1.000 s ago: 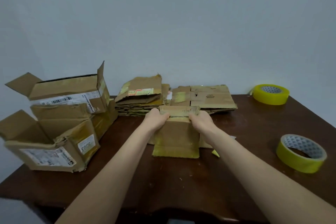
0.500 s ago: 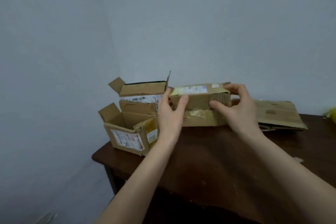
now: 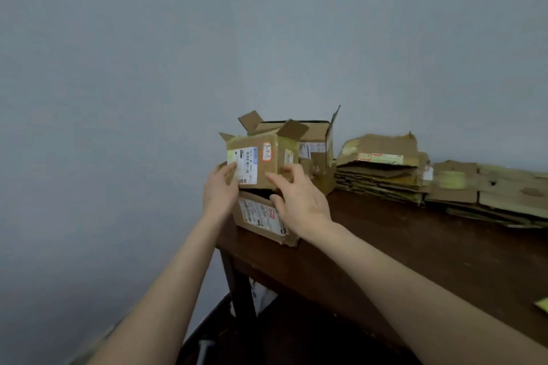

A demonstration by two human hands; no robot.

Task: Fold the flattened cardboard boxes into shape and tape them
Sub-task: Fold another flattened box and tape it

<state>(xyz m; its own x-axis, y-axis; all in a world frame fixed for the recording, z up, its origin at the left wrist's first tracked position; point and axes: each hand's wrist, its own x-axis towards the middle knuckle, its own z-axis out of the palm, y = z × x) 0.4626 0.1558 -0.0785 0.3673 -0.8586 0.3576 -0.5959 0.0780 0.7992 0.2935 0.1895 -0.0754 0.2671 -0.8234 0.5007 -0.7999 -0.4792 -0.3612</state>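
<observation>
Risk: the small box (image 3: 261, 164) could be toppled off the lower box (image 3: 261, 216), which sits by the table (image 3: 415, 246) corner; its seemingly open top would be the cause.
Box position: held at frame centre, just above the lower box, between both hands.
Left hand (image 3: 221, 191): wrapped round the small box's left edge.
Right hand (image 3: 299, 201): fingers curled on its lower right edge.

We hold a small box (image 3: 257, 167) directly over a lower box (image 3: 261, 218) at the left corner of the surface (image 3: 415, 249), left hand (image 3: 221, 191) on its left side, right hand (image 3: 301, 203) on its right. An open box (image 3: 315, 135) stands behind them; flattened cardboard stacks (image 3: 382, 170) lie to the right.
</observation>
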